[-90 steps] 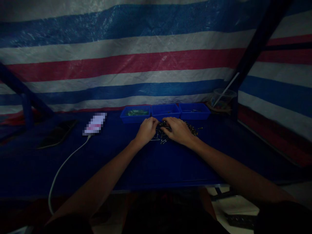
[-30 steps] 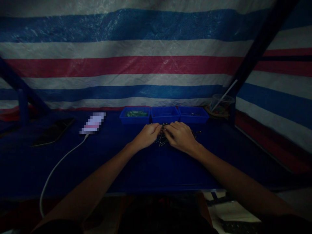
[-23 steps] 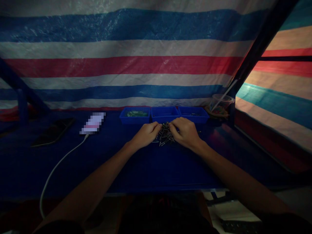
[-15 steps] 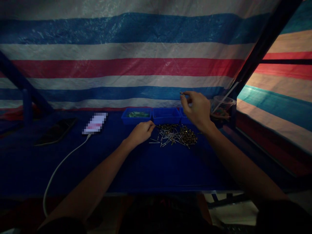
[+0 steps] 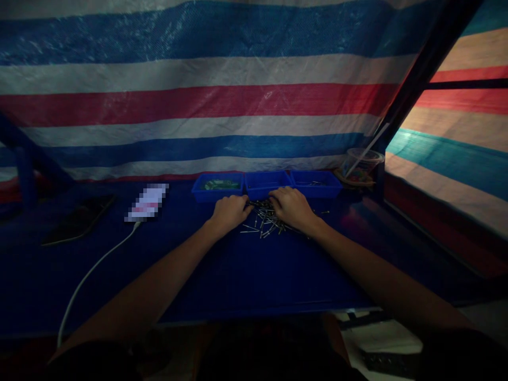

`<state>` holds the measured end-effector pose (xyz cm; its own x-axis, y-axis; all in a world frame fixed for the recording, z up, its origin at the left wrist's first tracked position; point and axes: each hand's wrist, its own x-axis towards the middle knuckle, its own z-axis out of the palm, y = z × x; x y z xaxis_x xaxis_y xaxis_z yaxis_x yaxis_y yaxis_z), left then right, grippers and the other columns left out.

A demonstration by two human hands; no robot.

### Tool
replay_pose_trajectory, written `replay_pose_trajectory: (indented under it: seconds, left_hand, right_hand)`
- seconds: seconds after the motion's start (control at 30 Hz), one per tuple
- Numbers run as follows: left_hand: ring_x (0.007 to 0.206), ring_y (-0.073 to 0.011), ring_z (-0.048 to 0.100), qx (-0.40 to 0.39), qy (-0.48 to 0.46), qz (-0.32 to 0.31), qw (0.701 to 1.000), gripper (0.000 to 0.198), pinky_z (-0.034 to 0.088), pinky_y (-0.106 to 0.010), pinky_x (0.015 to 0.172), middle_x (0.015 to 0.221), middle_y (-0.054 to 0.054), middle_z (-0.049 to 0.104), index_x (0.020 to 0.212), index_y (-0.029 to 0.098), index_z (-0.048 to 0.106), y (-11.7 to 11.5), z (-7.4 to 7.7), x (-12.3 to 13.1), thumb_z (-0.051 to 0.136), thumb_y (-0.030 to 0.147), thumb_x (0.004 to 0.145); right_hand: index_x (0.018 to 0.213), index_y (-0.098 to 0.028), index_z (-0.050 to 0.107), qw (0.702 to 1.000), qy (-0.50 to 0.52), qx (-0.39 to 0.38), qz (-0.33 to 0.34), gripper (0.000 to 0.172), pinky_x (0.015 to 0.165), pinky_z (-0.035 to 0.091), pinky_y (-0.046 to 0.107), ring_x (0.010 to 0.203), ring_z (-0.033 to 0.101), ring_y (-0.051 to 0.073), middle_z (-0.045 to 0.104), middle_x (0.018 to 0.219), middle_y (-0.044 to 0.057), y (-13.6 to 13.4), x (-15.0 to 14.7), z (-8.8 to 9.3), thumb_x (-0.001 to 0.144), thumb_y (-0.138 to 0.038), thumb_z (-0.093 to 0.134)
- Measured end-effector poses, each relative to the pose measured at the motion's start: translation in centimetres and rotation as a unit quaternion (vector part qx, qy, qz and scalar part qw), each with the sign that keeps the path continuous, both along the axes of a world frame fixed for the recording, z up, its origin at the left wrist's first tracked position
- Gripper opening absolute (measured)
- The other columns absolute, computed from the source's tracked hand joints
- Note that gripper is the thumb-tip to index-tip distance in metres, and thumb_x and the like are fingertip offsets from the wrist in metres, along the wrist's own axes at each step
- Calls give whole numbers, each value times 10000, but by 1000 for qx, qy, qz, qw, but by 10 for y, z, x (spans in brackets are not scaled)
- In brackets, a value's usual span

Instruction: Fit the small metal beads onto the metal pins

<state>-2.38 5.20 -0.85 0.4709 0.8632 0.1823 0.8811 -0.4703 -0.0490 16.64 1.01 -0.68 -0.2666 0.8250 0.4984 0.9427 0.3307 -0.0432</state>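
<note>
The left hand is resting at the left edge of a heap of slim metal pieces, thumb and fingers curling together; whether its grip is pinching a piece, I cannot tell. The right hand is arching over the right part of the heap with fingers bent down, its grip too hidden to judge. The heap is lying on the tabletop, just on the near side of three blue trays, and one stray piece is sitting apart to the right.

Judging by how things are lying, the handling is looking far from finished: the right tray is holding only a few slim pieces, while many more are lying loose. The left tray is carrying something greenish; the middle tray is showing too dark inside to read.
</note>
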Motion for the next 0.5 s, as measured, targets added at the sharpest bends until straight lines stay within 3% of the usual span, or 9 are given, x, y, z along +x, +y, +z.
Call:
replay_pose_trajectory:
  seconds: [0.2,0.33,0.5]
  left_hand:
    - [882,-280,654,9,12,-43,999,315,496,-373,744,975,-114,678,1065,174,595,-8,4,11,454,403,901]
    - [883,-265,652,24,4,-84,996,250,504,-359,729,1035,-114,642,1051,155,585,-2,3,19,439,305,914]
    - [859,-278,652,-13,-7,-84,996,241,501,-382,735,1016,-152,629,1039,131,608,4,0,21,439,229,899]
  right_hand:
    - [1118,-160,616,989,63,110,-75,320,797,401,369,975,524,258,619,1016,119,14,39,10,901,-270,408]
    - [1150,-200,608,994,32,36,-100,375,786,400,404,1015,520,295,600,1097,129,23,62,1,855,-406,506]
    - [1205,-202,565,995,14,-14,-94,401,819,373,446,1016,545,298,627,1100,122,23,66,-13,872,-410,483]
